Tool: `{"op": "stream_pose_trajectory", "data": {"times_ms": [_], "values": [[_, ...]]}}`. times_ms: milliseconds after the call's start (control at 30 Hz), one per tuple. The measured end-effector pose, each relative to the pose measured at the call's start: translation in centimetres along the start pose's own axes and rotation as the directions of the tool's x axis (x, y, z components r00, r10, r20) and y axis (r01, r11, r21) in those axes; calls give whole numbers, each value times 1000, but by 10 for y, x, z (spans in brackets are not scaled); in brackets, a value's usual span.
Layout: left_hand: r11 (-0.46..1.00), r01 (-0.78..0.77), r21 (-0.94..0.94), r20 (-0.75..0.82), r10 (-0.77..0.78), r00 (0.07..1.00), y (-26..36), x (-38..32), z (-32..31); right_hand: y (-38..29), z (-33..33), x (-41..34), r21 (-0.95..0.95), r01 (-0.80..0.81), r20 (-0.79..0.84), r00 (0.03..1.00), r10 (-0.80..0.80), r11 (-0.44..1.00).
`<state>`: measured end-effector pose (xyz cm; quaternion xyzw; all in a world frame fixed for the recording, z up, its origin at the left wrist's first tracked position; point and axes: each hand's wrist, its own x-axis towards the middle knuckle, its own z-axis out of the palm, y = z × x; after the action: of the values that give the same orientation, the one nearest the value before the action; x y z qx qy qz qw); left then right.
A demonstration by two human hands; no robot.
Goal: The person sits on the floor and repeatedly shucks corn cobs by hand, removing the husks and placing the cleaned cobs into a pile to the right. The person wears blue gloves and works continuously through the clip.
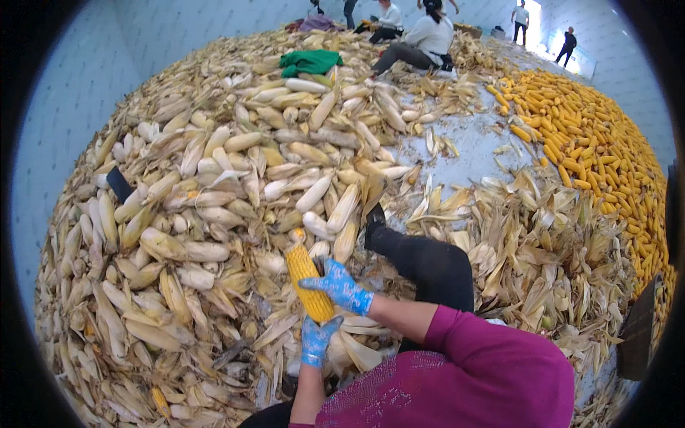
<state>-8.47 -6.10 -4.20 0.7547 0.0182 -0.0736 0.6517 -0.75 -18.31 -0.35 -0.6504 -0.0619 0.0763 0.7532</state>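
Observation:
Both of my hands wear blue patterned gloves. A husked yellow ear of corn (309, 283) lies slanted between them, its kernels bare. My right hand (337, 286) grips its side, thumb laid across the kernels. Below it, my left hand (319, 337) is closed around the lower end, where pale husk leaves (358, 348) hang beside the glove. Unhusked ears of corn (316, 192) are heaped in front of me and to the left, some close to the bare cob's tip.
Stripped husks (530, 235) are piled right of my bent leg. Beyond them rises a heap of yellow husked ears (594, 144). A green cloth (310, 62) lies on the far corn. A seated person (428, 40) and several others are farther back. A dark board (637, 326) stands at lower right.

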Motion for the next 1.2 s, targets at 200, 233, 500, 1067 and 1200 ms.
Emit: {"op": "stream_pose_trajectory", "data": {"times_ms": [200, 233, 500, 1067, 1200], "values": [[958, -122, -258, -250, 56, 967, -36, -9, 14, 5, 10, -6, -277, 111, 15, 994, -111, 954], [998, -53, -46, -282, 38, 959, -40, -9, 14, 12, 15, -11, -281, 84, 35, 996, -77, 956], [697, 14, 717, 12, -32, 999, -38, -23, 32, 26, -10, -2, -650, -61, 344, 865, 365, 757], [593, -177, 786, 227, -11, 974, -107, -38, 41, -275, -445, -81, -845, -200, -485, 676, -555, 496], [520, -41, 853, 247, -333, 910, -120, -51, 52, -301, -456, -66, -779, 114, -502, 474, -723, 616]]}}
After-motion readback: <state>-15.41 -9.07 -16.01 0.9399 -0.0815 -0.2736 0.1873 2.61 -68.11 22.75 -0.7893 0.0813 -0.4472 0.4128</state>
